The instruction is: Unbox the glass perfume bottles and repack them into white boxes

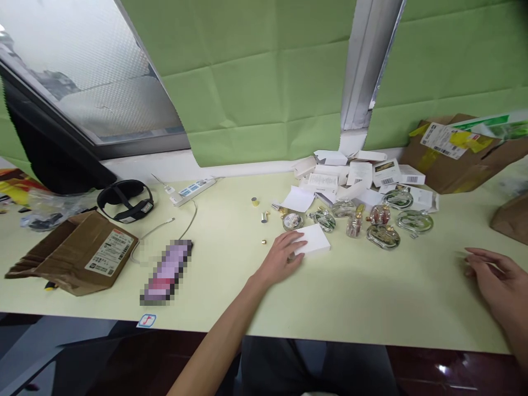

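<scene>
My left hand (284,257) lies on the left end of a flat white box (315,240), fingers spread over its top. The box rests on the table, and part of it is hidden under that hand. Far to the right, my right hand (497,278) hovers with thumb and fingers bent together, slightly blurred; whatever is at its fingertips is too small to make out. Behind the box lie several clear ornate bottles, among them a round one (292,221), a green-patterned one (383,236) and a reddish one (353,225).
White cartons (358,173) are heaped by the wall. Small gold caps (254,202) lie left of the bottles. Brown boxes stand at the right (449,159) and left (82,253). A phone (167,272), headset (125,201) and power strip (193,190) occupy the left side.
</scene>
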### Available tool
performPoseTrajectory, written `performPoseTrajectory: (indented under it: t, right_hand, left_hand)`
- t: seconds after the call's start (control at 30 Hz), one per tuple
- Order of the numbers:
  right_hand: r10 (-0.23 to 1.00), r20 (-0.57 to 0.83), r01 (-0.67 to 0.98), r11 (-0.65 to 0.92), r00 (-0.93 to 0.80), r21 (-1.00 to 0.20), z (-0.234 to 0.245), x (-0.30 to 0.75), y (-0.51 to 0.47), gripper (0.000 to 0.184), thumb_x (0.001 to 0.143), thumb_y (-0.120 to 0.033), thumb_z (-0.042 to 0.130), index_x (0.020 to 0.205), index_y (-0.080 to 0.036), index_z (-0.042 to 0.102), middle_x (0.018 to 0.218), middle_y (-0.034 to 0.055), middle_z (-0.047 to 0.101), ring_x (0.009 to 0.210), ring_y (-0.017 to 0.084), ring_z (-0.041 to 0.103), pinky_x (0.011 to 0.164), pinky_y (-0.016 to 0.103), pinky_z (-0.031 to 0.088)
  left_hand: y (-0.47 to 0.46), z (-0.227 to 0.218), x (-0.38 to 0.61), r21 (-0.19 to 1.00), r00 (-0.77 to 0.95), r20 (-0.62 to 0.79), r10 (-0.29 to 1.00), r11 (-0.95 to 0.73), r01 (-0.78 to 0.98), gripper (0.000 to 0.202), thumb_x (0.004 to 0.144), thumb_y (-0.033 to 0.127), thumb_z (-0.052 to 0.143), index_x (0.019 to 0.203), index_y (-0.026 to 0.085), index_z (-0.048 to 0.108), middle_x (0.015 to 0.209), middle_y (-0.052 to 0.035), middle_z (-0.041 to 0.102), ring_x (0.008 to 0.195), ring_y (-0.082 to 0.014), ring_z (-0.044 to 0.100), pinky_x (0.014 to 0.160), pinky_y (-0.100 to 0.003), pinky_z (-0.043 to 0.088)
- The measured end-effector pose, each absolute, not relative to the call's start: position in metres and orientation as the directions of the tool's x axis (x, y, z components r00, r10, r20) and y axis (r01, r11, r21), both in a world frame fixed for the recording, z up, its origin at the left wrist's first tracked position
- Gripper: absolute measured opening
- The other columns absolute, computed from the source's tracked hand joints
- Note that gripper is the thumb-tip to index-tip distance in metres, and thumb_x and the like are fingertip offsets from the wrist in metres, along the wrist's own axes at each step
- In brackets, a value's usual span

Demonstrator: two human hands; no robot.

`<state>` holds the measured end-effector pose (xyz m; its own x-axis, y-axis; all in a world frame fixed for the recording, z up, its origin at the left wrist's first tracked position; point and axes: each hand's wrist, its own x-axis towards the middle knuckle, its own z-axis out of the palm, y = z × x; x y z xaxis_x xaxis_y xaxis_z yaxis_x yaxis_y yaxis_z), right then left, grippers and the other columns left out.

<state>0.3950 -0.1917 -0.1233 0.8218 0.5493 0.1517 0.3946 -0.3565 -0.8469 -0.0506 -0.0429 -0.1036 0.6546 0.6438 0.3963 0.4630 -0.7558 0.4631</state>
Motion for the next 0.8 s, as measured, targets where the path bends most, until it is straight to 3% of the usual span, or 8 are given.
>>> performPoseTrajectory:
  t: [0.8]
  right_hand:
    - [0.548, 0.195, 0.420, -0.321, 0.813, -0.849, -0.1274, 0.3967, -0.1910, 0.043, 0.070, -0.036, 0.066, 0.110, -0.022, 0.073, 0.086, 0.0027, 0.068, 0.068, 0.018, 0.062, 0.068, 0.034, 0.047]
  left_hand:
    - [-0.0425, -0.1011, -0.0503, 0.529, 0.645, 0.383, 0.661, -0.729, 0.434, 0.033, 0.095, 0.029, 0.056, 0.128, 0.027, 0.062, 0.141, -0.0064, 0.056, 0.136, -0.0241, 0.044, 0.113, -0.048, 0.040]
